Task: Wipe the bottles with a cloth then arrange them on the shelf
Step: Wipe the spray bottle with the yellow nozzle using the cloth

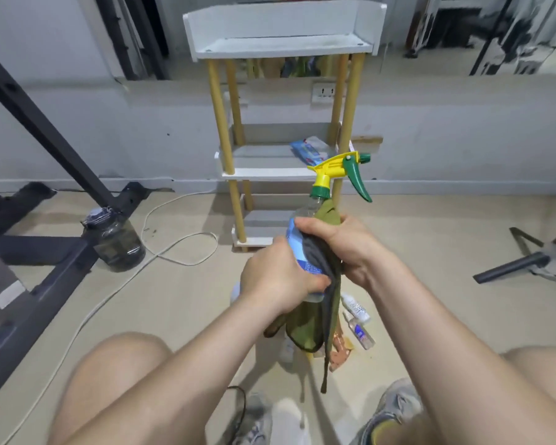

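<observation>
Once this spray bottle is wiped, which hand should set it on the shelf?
Probably left. The left hand grips the spray bottle directly by its body, while the right hand holds the cloth against it. The shelf stands straight ahead.

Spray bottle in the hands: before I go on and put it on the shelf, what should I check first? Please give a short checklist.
1. Spray bottle held securely: ok, the left hand grips its lower body.
2. Cloth on the bottle: ok, the right hand holds it against the upper side.
3. Bottle wiped all round: cannot tell.
4. Room on the shelf: ok, the top tier shows free space; a blue packet lies on the middle tier.
5. Other bottles done: not ok, small bottles lie on the floor.
</observation>
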### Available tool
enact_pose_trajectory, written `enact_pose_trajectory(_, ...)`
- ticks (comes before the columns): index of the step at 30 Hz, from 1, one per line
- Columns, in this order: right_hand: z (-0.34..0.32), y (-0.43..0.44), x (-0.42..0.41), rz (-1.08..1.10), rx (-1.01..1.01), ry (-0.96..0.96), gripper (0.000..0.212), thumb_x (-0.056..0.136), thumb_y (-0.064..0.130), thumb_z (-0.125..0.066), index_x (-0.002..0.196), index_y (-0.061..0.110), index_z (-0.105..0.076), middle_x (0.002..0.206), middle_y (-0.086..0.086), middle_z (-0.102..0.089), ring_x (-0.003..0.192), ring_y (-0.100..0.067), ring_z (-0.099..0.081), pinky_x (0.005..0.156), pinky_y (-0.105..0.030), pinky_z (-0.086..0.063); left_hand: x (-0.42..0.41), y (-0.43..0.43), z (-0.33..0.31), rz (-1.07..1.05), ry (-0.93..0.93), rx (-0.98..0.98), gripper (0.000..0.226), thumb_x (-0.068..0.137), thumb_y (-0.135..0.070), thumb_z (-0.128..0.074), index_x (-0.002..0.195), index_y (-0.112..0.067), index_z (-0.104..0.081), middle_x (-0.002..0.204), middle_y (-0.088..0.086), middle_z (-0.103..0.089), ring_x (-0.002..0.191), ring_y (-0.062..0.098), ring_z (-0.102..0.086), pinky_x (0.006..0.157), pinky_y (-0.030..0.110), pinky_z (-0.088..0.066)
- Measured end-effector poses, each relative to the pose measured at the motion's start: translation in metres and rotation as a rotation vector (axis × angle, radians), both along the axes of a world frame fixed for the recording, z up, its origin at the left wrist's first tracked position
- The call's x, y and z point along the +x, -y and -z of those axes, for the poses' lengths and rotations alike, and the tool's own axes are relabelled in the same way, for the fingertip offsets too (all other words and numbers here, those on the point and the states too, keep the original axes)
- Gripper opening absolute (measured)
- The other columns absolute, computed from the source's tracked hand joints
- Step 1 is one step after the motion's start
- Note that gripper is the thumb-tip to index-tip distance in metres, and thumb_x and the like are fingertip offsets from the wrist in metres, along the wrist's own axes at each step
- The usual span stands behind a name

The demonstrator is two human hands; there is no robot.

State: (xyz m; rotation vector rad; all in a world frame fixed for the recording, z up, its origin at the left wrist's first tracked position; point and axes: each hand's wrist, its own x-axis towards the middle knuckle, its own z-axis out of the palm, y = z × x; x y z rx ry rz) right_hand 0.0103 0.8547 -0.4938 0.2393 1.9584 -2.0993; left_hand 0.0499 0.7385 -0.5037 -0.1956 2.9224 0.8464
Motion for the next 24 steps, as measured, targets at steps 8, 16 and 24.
enact_pose_trajectory(8, 0.017, -0.044, -0.01, -0.214, -0.333, -0.122, 0.048, 0.056, 0.015, -0.08, 0.101, 0.004, -0.067, 0.088, -0.011, -0.072, 0.072, -0.02, -0.068, 0.069, -0.028, -0.058, -0.042, 0.053, 0.014, 0.109, 0.131, 0.913, 0.042, 0.084, -0.035, -0.074, 0.124, -0.036, -0.061, 0.13, -0.014, -0.061, 0.125, 0.001, -0.051, 0.106, 0.032, -0.037)
enact_pose_trajectory(16, 0.012, -0.047, -0.012, -0.382, -0.268, -0.16, 0.053, 0.048, 0.017, -0.086, 0.097, 0.004, -0.069, 0.09, -0.013, -0.073, 0.076, -0.023, -0.071, 0.071, -0.03, -0.059, -0.048, 0.052, 0.004, 0.047, 0.138, 0.851, 0.031, 0.094, -0.029, -0.063, 0.082, -0.001, -0.071, 0.07, 0.007, -0.07, 0.062, 0.017, -0.06, 0.057, 0.021, -0.048)
enact_pose_trajectory(24, 0.033, 0.008, -0.013, 0.094, -0.098, -0.224, 0.042, 0.07, 0.014, -0.082, 0.107, 0.002, -0.068, 0.093, -0.01, -0.077, 0.076, -0.02, -0.072, 0.071, -0.032, -0.056, -0.03, 0.058, -0.01, 0.104, 0.097, 1.165, 0.03, 0.087, 0.016, -0.056, 0.101, -0.005, -0.072, 0.086, 0.006, -0.073, 0.069, 0.014, -0.066, 0.066, 0.021, -0.056)
